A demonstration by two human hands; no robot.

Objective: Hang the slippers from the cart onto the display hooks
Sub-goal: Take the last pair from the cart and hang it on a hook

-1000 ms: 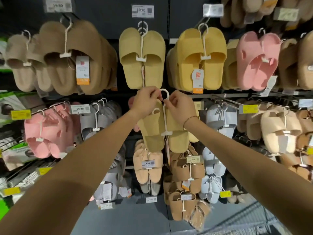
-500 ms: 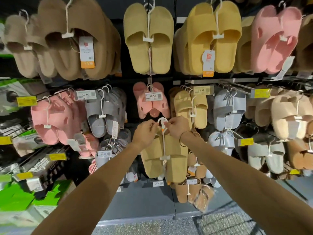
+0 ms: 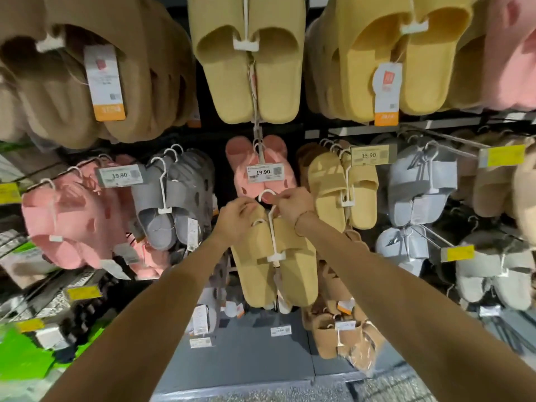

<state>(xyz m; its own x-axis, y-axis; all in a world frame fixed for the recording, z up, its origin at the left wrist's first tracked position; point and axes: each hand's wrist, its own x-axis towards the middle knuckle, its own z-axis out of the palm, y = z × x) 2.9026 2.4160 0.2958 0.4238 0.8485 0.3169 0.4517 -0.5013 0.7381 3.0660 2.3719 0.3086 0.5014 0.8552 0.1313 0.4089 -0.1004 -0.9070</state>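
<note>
Both hands, left (image 3: 237, 220) and right (image 3: 293, 206), are gripping the slippers' (image 3: 275, 274) hanger (image 3: 268, 195), not yet hooked.

A dark display wall (image 3: 290, 338) stands behind, with metal hooks (image 3: 452, 140) and price labels (image 3: 264, 172); the speckled floor (image 3: 261, 397) lies below.

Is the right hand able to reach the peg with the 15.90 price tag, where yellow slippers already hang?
Probably yes. The right hand grips the white hanger of the yellow slippers just left of the 15.90 tag, and nothing stands between them. The hooks already crowding that peg may hinder hanging.
</note>
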